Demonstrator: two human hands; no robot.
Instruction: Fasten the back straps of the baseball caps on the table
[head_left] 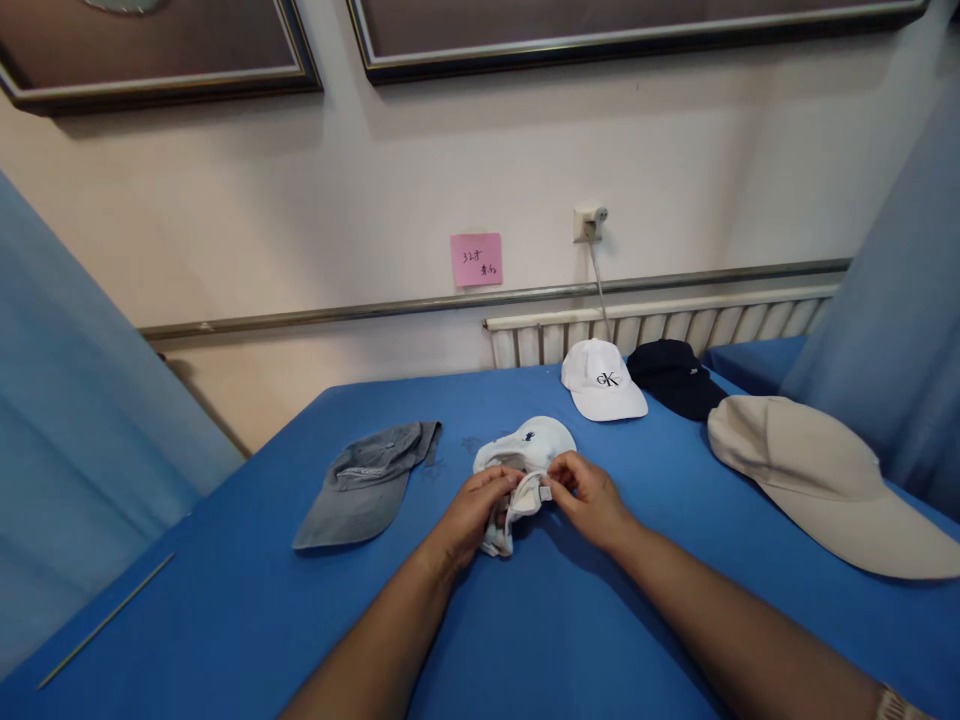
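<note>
A pale cap [551, 437] with a small dark emblem lies in front of me on the blue table, its back part crumpled toward me. My left hand [480, 505] is closed on the cap's rear edge, thumb and fingers pinching the fabric. On the other side, my right hand [589, 495] pinches the cap's edge near a small white tag [545, 493]. Fingers cover part of the cap's back and strap. To the left of my hands rests a grey cap [367, 485], its brim pointing toward the near left.
A white cap [600, 378], a navy cap [675, 375] and a large beige cap [810, 460] stand along the right of the blue table [247, 600]. A thin stick [105, 622] lies at the left edge. Blue curtains [82, 420] hang on both sides; a radiator [675, 325] is behind.
</note>
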